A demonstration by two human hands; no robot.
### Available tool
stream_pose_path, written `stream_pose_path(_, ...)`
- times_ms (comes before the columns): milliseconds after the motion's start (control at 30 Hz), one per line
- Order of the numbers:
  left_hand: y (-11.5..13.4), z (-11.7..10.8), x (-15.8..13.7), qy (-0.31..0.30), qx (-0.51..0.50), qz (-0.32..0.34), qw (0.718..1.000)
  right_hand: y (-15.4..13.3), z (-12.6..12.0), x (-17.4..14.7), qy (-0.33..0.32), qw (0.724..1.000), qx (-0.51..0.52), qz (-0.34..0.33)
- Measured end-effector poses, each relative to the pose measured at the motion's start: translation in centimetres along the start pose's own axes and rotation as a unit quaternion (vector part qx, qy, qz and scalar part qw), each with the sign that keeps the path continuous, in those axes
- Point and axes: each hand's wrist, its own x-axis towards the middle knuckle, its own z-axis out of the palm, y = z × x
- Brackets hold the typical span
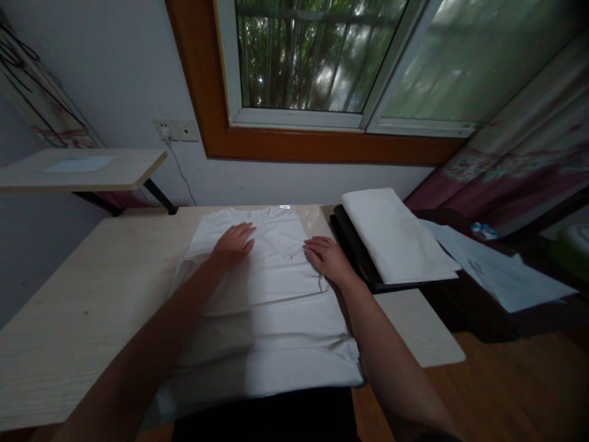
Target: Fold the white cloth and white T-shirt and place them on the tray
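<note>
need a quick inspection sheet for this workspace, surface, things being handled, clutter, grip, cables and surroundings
Surface: pale table, wood-grain top
Things handled: white shirt, spread out, creased across its lower half
Clutter: flat white item on black items at right; loose paper beyond
Grip: left hand on the shirt near its neckline; right hand at its right edge
Cables: pale cord below wall outlet; dark cables upper left
Surroundings: window ahead; curtain at right
</note>
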Motion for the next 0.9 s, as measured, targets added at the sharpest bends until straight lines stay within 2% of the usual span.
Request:
stream_pose_path(133, -3.9, -2.1, -1.8, -0.011, 0.055, -0.106, 0.993, -1.2, -0.5, 0.7, -0.001, 0.999, -0.034, 0.000)
stream_pose_path(233, -6.0, -2.5, -3.7, -0.035, 0.085, -0.160, 0.983, -2.1, -0.2, 1.8, -0.015, 0.999, -0.040, -0.005)
stream_pose_path(400, -7.3, -1.6, -5.5, -0.019, 0.121, -0.138, 0.983, -1.9, 2.4, 3.8, -0.050, 0.997, -0.062, -0.020)
stream_pose_path(467, -7.6, -1.4, -5.3, -0.022, 0.118, -0.133, 0.984, -1.2, 3.6, 4.5, -0.058, 0.995, -0.076, -0.017)
stream_pose_path(567, -8.4, -1.4, -4.2, -0.071, 0.106, -0.155, 0.980, 0.0, 4.7, 5.4, -0.067, 0.993, -0.096, -0.006)
stream_pose_path(667, -9.1, -1.5, -2.6, -0.104, 0.107, -0.158, 0.976, 0.9, 5.0, 6.2, -0.077, 0.991, -0.111, 0.006)
stream_pose_path(900, -10.0, -0.7, 0.3, -0.122, 0.111, -0.161, 0.973, 2.3, 5.1, 8.3, -0.103, 0.986, -0.122, 0.047)
